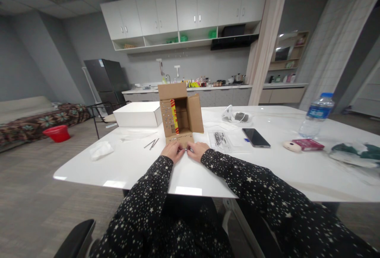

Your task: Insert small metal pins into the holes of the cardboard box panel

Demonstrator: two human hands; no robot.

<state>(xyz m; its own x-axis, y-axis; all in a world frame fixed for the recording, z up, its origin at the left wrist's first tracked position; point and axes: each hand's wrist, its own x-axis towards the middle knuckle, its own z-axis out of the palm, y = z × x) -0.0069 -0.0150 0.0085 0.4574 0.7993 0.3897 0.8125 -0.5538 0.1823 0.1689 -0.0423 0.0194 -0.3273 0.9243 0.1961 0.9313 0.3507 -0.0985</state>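
My left hand (172,150) and my right hand (197,150) rest close together on the white table (124,167), fingers curled and pinched around a small metallic piece between them that is too small to name. Both sleeves are black with white stars. Just beyond my fingertips stands an open cardboard box (180,113) with its flaps up; a red and yellow strip and rows of small dots show inside it. Two thin metal pins (151,144) lie on the table to the left of my hands.
A white flat box (138,114) sits behind left, a crumpled tissue (101,150) near the left edge. Right of the hands lie a clear bag of small parts (220,139), a black phone (255,137), a red pack (308,144) and a water bottle (316,115). A kitchen counter runs behind.
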